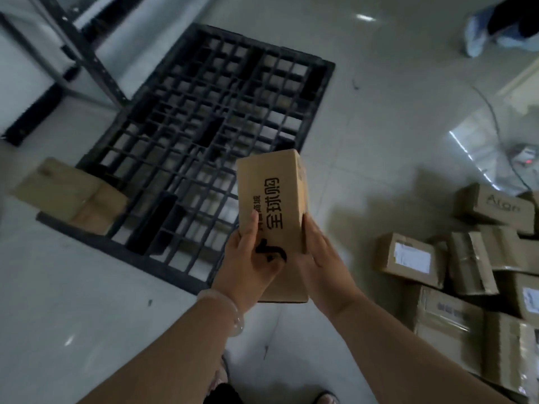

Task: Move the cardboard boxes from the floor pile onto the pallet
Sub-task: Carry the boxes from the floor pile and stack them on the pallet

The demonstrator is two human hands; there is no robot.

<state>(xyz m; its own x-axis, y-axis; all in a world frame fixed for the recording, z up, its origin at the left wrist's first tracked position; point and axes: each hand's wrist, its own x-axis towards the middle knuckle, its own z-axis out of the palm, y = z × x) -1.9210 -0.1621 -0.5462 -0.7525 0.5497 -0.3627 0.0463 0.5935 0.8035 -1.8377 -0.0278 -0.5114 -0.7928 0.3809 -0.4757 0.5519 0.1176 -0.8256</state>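
Note:
I hold a long brown cardboard box (271,196) with black printed characters in the air, above the near right corner of the black grid pallet (204,118). My left hand (248,263) grips its near left side, thumb over the top face. My right hand (318,258) grips its right side. One cardboard box (70,196) sits on the pallet's near left corner. A pile of several cardboard boxes (472,266) lies on the floor to the right.
A dark metal shelf frame (81,48) stands at the upper left beside the pallet. Another person's legs and shoes (478,33) are at the top right. A cable and a small device (522,158) lie on the pale tiled floor behind the pile.

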